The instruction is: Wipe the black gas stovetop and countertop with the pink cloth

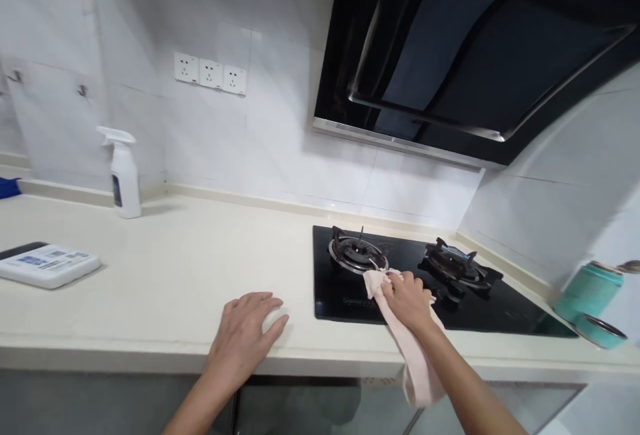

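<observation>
My right hand (409, 298) presses a pale pink cloth (417, 368) onto the front of the black glass gas hob (345, 298), its fingers bent over the fabric. The cloth's long end hangs down over the counter's front edge, under my forearm. Just behind these fingers is the left burner (357, 252); the right burner (455, 263) lies farther to the right. On the pale counter (210, 248), left of the hob, rests my left hand (247, 325), thumb and fingers apart. A whitish patch shows between them; whether it is an object or bare counter I cannot tell.
A white spray bottle (125, 175) stands near the wall at left, with a white flat pack (47, 265) lying in front. Overhead hangs a black range hood (450, 55). Right of the hob are a teal canister (590, 292) and a small teal bowl (600, 334).
</observation>
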A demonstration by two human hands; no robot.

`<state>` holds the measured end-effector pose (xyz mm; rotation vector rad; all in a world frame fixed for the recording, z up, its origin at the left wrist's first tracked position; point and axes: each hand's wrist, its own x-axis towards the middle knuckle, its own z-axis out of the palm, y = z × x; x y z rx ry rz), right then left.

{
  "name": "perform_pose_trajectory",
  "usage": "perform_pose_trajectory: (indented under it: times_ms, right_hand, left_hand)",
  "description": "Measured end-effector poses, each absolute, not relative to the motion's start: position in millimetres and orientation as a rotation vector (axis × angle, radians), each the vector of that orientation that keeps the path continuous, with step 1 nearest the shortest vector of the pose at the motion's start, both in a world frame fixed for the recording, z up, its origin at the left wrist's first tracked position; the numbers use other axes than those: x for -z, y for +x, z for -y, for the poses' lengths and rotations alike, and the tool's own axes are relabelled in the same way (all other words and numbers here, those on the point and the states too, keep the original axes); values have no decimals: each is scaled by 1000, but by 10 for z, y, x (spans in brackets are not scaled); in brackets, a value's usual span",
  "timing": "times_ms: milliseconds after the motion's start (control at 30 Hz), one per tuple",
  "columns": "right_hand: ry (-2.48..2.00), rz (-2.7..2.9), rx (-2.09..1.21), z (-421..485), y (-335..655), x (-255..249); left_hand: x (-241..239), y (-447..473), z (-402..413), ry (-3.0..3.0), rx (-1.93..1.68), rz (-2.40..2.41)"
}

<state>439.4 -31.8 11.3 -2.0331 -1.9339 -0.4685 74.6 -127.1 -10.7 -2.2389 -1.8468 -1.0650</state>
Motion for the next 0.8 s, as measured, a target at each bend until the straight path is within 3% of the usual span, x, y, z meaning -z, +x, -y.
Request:
perform_pose_trajectory:
  times_ms: [200,533,800]
  right_hand:
    - [-1656,2220,366,635,3875,-1]
    - [-1621,2423,181,203,2187,-327]
    - [-997,2621,77,909,1736,-190]
  left_hand:
    - [98,817,1294,-2230,1194,1836]
    - [133,837,1276,-1953,1339,1923]
    - [177,598,1174,-1762,1695,1925]
